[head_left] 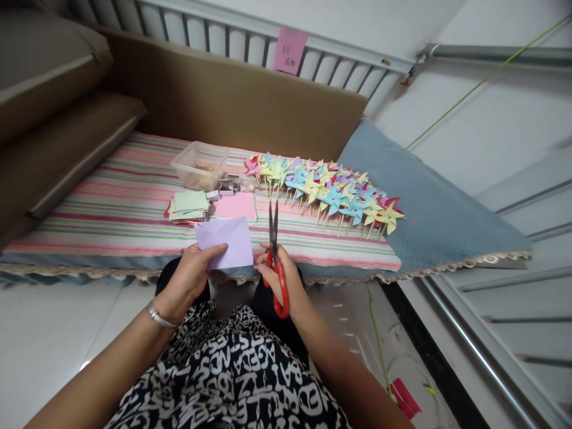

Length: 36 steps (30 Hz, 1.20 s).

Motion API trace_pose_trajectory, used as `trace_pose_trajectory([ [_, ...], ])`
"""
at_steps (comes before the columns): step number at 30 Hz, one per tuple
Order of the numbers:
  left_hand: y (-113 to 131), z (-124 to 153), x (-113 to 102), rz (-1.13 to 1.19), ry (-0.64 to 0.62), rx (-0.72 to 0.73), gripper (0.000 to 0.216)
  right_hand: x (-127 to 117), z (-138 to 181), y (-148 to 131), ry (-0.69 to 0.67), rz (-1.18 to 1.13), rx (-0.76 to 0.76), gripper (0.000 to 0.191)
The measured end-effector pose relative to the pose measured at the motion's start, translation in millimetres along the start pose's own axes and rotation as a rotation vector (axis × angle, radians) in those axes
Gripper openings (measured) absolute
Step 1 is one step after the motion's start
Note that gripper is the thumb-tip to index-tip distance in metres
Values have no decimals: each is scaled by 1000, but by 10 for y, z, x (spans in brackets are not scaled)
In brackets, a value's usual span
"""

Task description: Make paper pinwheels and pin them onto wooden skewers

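My left hand (pixel 194 268) pinches a square of purple paper (pixel 235 241) by its left side, thumb on top. In my right hand (pixel 286 277) are red-handled scissors (pixel 273 229), blades pointing away from me and slightly parted. The scissors are just right of the paper, apart from it. Beyond the paper lie a stack of green paper squares (pixel 190 204) and a stack of pink squares (pixel 235 206). Many paper pinwheels on thin sticks (pixel 333 196), in yellow, blue, purple and red, lie in rows to the right.
A clear plastic box (pixel 196 167) with thin sticks stands behind the paper stacks, small items beside it. The striped cloth (pixel 111 196) covers the bed. A cardboard sheet (pixel 241 89) leans on the rail behind. Large cardboard packages (pixel 67 161) lie at left.
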<state>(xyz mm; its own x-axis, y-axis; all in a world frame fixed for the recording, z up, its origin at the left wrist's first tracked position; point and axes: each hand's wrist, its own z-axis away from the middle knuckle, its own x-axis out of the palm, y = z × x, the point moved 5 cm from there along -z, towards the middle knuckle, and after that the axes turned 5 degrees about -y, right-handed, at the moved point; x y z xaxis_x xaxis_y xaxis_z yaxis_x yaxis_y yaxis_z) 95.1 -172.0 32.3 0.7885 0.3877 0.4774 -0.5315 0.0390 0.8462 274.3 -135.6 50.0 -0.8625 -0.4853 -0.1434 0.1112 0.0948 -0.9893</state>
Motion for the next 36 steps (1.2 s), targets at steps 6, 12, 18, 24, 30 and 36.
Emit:
trace_pose_trajectory([
  [6, 162, -3, -50, -60, 17, 22, 41, -120, 402, 39, -337, 239, 232, 32],
  [12, 212, 37, 24, -78, -41, -8, 41, -158, 510, 8, -342, 304, 306, 21],
  [18, 214, 70, 55, -97, -31, -38, 41, -148, 498, -35, -391, 338, 274, 22],
  [24, 192, 77, 97, -94, -52, -57, 39, -150, 483, -49, -381, 367, 258, 20],
  [30, 187, 74, 88, -105, -61, -58, 39, -142, 484, -43, -380, 357, 262, 19],
  [36, 194, 91, 91, -100, -71, -70, 38, -129, 491, -27, -385, 347, 249, 18],
])
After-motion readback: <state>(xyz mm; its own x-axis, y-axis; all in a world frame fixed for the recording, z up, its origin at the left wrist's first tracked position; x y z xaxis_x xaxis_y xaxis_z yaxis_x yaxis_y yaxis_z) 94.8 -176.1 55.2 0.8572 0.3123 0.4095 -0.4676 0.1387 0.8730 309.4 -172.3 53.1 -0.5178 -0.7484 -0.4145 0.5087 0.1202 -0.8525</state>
